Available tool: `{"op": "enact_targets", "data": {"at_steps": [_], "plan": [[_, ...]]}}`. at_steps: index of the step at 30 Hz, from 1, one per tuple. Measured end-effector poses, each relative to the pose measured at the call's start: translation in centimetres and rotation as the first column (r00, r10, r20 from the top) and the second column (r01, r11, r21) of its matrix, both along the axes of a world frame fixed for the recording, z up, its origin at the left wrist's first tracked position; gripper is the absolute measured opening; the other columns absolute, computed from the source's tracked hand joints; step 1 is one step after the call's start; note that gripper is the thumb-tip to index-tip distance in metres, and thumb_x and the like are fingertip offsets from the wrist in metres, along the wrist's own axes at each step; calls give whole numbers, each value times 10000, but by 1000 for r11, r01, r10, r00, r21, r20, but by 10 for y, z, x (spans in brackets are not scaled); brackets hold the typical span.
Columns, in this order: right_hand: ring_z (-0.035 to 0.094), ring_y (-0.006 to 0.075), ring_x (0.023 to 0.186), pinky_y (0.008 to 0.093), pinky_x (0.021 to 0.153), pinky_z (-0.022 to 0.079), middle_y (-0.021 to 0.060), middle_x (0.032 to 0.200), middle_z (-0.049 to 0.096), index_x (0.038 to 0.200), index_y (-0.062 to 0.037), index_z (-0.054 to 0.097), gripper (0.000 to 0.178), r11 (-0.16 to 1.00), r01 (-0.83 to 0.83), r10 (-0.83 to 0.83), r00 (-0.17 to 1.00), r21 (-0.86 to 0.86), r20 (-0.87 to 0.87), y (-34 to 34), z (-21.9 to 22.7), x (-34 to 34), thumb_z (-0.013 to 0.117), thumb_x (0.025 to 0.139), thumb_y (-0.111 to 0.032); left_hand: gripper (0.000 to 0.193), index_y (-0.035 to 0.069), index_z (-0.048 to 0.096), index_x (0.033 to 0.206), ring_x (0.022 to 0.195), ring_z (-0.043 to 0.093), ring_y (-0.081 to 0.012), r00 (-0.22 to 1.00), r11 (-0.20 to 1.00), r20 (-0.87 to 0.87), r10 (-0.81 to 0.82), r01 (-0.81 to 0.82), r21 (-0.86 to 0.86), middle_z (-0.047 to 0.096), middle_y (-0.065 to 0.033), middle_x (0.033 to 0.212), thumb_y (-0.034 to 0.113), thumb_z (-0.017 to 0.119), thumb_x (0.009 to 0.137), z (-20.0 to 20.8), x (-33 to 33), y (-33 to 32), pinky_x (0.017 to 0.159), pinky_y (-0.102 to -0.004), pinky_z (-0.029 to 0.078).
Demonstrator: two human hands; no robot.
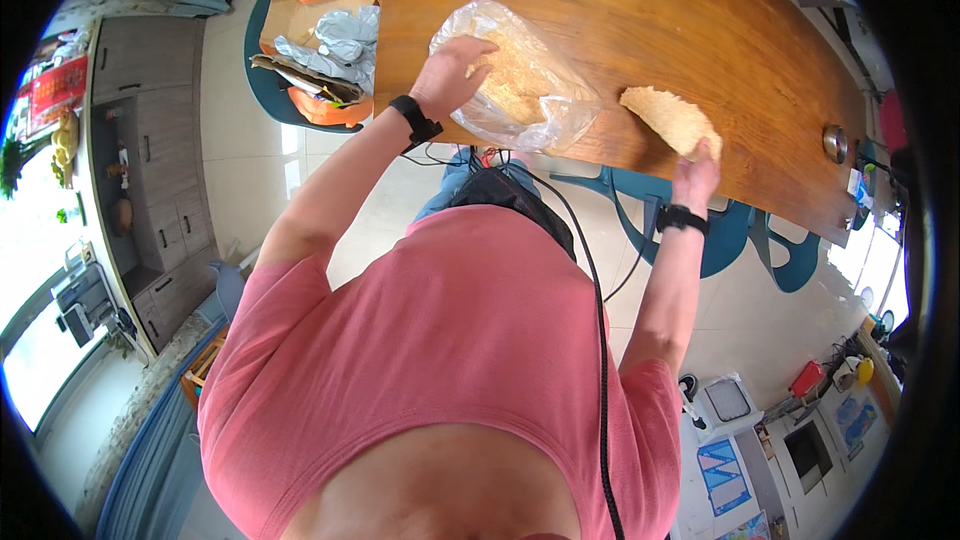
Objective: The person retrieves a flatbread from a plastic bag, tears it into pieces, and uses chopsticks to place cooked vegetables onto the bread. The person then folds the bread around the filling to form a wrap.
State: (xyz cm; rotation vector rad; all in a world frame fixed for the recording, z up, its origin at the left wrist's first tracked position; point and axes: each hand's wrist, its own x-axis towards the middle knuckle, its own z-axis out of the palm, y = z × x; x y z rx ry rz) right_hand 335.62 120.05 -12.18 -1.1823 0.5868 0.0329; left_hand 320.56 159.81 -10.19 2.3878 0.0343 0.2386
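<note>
So the big thing here is the wooden counter (620,0), with a teal chair (256,60) at its left end, loaded with orange and grey bags (345,35). Next down is a clear plastic bag (565,122) lying near the counter's front edge, with pale, crumbly-looking stuff inside. Just right of it there's a flat, rough-edged tan piece (668,118), over the counter. Left hand (458,78) is about half open, fingers loosely curled on the bag's left side; can't tell if it's pinching the film. Right hand (697,172) is closed on the piece's near end. Smallest: a round metal dish (835,143), far right.
</note>
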Motion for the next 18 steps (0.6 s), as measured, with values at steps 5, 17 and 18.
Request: {"op": "enact_targets", "data": {"at_steps": [5,17,18], "plan": [[515,336,1160,432,1001,404,186,1238,552,1244,21,486,447,525,-100,268,962,-845,52,15,-24,-10,640,833,-70,384,86,511,1154,1029,531,-384,962,963,127,243,-255,85,451,-178,1170,-33,535,790,54,-2,13,812,-421,502],[595,273,1014,389,835,470,114,1057,646,927,-63,675,202,-235,120,954,220,-965,-205,180,77,-60,579,756,-17,208,41,604,1023,890,612,-383,916,710,-180,359,-142,690,585,-194,1001,128,514,858,100,-2,61,719,-449,522],[600,276,1022,398,833,475,131,1077,642,927,-52,678,219,-403,66,878,308,-913,-366,180,76,-56,585,737,4,195,38,628,960,882,614,-382,886,697,-255,388,-101,709,596,-196,989,163,507,873,103,-4,65,717,-455,518]]}}
